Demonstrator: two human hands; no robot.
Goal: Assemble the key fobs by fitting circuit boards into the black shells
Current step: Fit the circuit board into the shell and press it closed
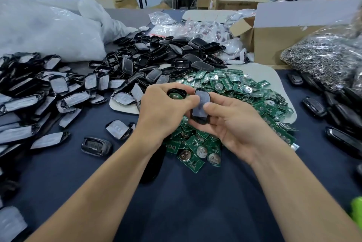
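Left hand (pixel 162 108) grips a black shell (pixel 176 93) with a green board seated inside. Right hand (pixel 235 122) pinches a film-faced cover (pixel 201 102) just beside it, the halves not yet closed. Beneath: heap of circuit boards (pixel 244 93). Left: loose covers (pixel 29 102), many. Beyond: empty shells (pixel 156 55), heaped. Judgement: one fob mid-assembly; most stock apparently remains unassembled.

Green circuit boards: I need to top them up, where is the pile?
In the head view, the green circuit boards lie right of centre, just in front of the black shells and partly under the right hand.
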